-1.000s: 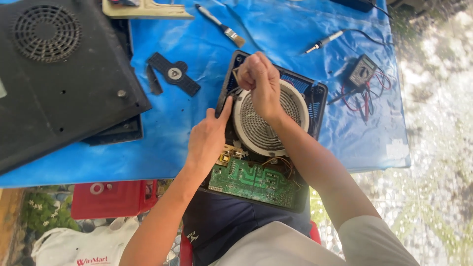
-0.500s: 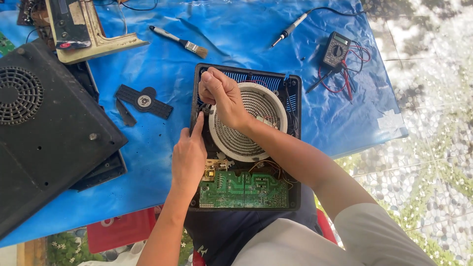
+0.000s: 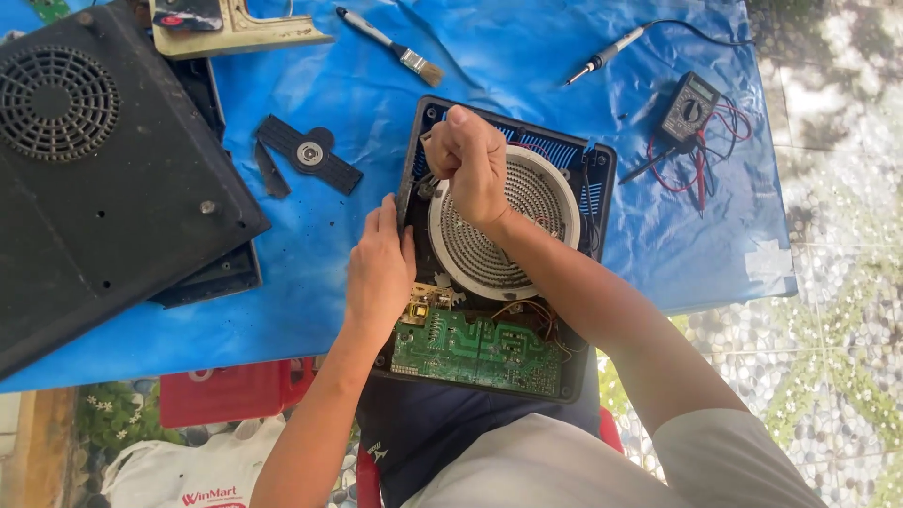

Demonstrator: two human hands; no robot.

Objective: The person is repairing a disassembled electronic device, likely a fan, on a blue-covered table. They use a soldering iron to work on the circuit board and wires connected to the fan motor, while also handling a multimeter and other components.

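Note:
An opened electric cooker base [image 3: 595, 202] lies on the blue tarp, showing a round white coil [image 3: 536, 212] and a green circuit board [image 3: 475, 348] at its near end. My right hand [image 3: 470, 165] is closed in a fist over the coil's far-left edge, seemingly gripping a small tool whose tip is hidden. My left hand [image 3: 381, 268] rests flat on the base's left edge, fingers together, steadying it.
A black cooker casing with a round vent [image 3: 89, 179] fills the left. A black fan blade [image 3: 308, 155], a paint brush [image 3: 390, 45], a soldering iron [image 3: 607, 55] and a multimeter with red and black leads [image 3: 689, 111] lie on the blue tarp [image 3: 282, 301]. A red stool [image 3: 221, 390] stands below the table edge.
The view has shifted, so everything sits lower and more to the right in frame. My right hand stays fisted over the coil's far-left edge; my left hand still holds the base's side.

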